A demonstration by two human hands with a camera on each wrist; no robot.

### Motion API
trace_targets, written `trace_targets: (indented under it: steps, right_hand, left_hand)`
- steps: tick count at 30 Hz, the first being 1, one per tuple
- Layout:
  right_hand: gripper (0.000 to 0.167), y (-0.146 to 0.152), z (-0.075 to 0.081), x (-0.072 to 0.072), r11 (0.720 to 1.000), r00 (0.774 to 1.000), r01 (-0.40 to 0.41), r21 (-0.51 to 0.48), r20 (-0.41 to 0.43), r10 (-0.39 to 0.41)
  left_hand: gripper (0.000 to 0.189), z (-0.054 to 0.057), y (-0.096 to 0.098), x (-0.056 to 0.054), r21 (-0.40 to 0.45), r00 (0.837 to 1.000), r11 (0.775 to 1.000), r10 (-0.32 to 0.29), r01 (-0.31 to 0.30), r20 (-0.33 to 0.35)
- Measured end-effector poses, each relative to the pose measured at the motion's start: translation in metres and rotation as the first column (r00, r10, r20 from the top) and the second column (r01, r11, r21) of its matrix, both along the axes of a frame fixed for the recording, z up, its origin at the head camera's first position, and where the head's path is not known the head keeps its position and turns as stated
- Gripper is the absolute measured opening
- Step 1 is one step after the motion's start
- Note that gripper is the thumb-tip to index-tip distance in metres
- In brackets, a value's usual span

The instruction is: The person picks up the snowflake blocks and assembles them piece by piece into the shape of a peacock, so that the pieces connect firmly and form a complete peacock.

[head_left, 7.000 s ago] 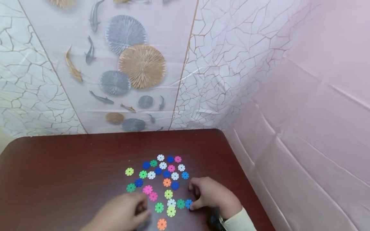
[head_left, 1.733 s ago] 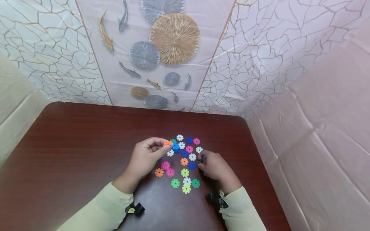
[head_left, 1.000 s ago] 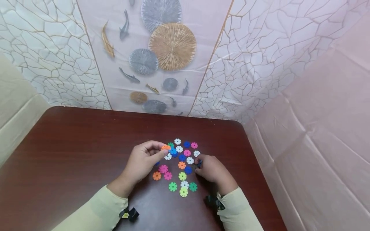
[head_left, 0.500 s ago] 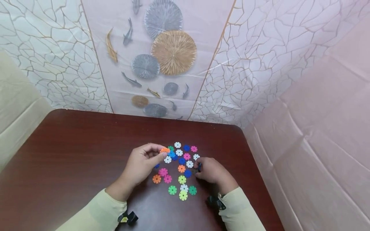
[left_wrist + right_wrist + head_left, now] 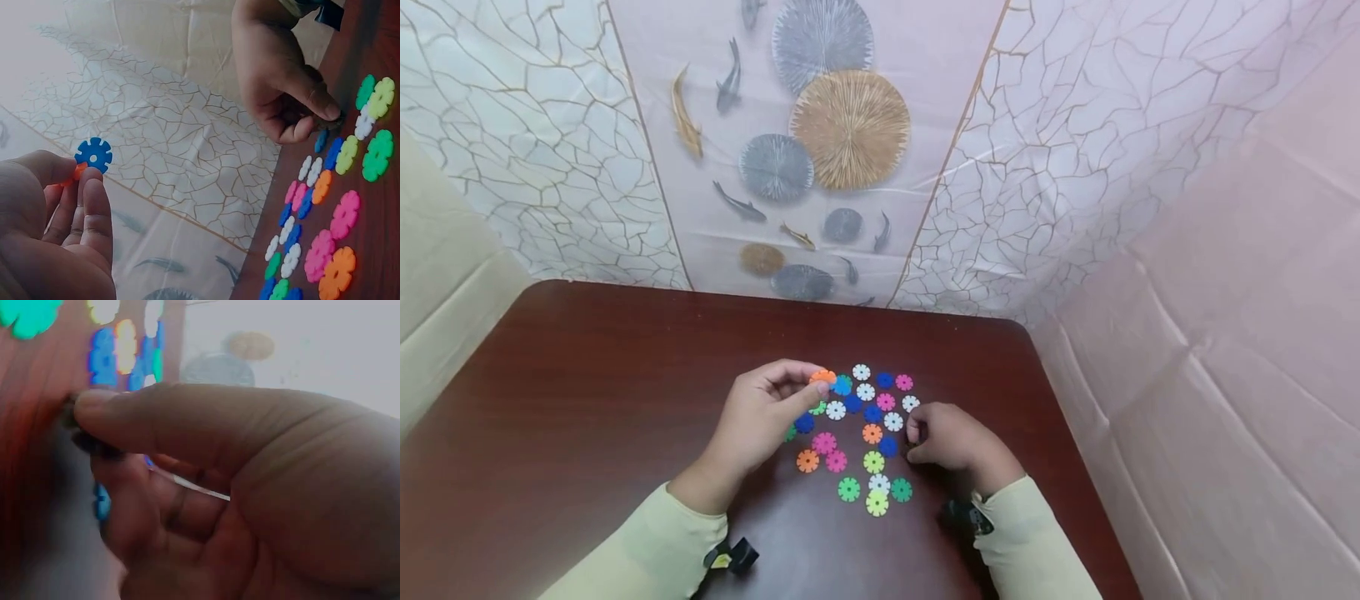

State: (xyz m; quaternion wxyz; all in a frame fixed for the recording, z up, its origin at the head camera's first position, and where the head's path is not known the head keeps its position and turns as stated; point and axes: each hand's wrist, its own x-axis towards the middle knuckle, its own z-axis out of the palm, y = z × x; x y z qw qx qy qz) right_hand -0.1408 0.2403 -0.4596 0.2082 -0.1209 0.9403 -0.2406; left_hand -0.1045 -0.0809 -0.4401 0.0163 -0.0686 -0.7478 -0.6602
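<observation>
In the head view, my left hand (image 5: 756, 421) pinches an orange notched disc (image 5: 823, 377) between thumb and fingers, above the table. A blue disc (image 5: 94, 155) is joined to its edge and sticks out past the fingertips in the left wrist view. My right hand (image 5: 955, 442) is at the right edge of the scattered discs, low over the table. Its thumb and index finger pinch a small dark piece (image 5: 94, 442), mostly covered by the fingertips; I cannot tell its kind. A lighter blue disc (image 5: 321, 140) shows just under those fingers.
Several notched discs lie flat on the dark red-brown table (image 5: 625, 375) between and beyond the hands, among them a pink disc (image 5: 824, 442), a green disc (image 5: 849, 489) and a yellow disc (image 5: 877, 503). Patterned cloth (image 5: 1037, 125) hangs behind the table and along its sides.
Since seven seconds ago, my left hand has taken up the joined orange and blue discs, and my right hand has moved farther from me. Lately the left hand has shifted slightly left.
</observation>
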Motion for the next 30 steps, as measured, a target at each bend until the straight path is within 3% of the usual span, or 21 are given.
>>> trace_targets:
  steps: [3, 6, 9, 13, 21, 26, 30]
  right_hand:
    - [0.017, 0.002, 0.013, 0.004, 0.987, 0.999, 0.013, -0.158, 0.033, -0.008]
    - [0.016, -0.003, 0.031, 0.007, 0.931, 0.998, 0.065, -0.358, 0.015, -0.063]
    - [0.019, -0.017, 0.048, 0.009, 0.812, 0.990, 0.113, -0.572, -0.008, -0.144]
    - [0.020, -0.040, 0.059, 0.010, 0.655, 0.981, 0.142, -0.742, 0.017, -0.193]
    - [0.015, -0.066, 0.047, 0.009, 0.463, 0.975, 0.196, -0.864, 0.122, -0.185]
    - [0.013, -0.067, 0.039, 0.009, 0.391, 0.974, 0.214, -0.895, 0.166, -0.154]
    - [0.011, -0.068, 0.037, 0.010, 0.366, 0.976, 0.213, -0.906, 0.178, -0.126]
  left_hand:
    - [0.021, 0.001, 0.001, 0.000, 0.020, 1.000, 1.000, -0.010, 0.010, 0.006]
    - [0.022, 0.004, 0.004, -0.001, 0.009, 1.000, 1.000, -0.014, 0.014, -0.003]
    - [0.023, 0.008, 0.008, -0.005, -0.018, 1.000, 1.000, -0.007, 0.006, -0.028]
    - [0.025, 0.011, 0.014, -0.009, -0.075, 0.999, 0.997, 0.000, -0.004, -0.051]
    - [0.021, 0.010, 0.020, -0.008, -0.185, 0.993, 0.983, -0.010, -0.013, -0.122]
    - [0.018, 0.009, 0.020, -0.008, -0.198, 0.986, 0.980, -0.031, -0.002, -0.164]
    - [0.019, 0.006, 0.019, -0.006, -0.218, 0.983, 0.976, -0.041, 0.001, -0.176]
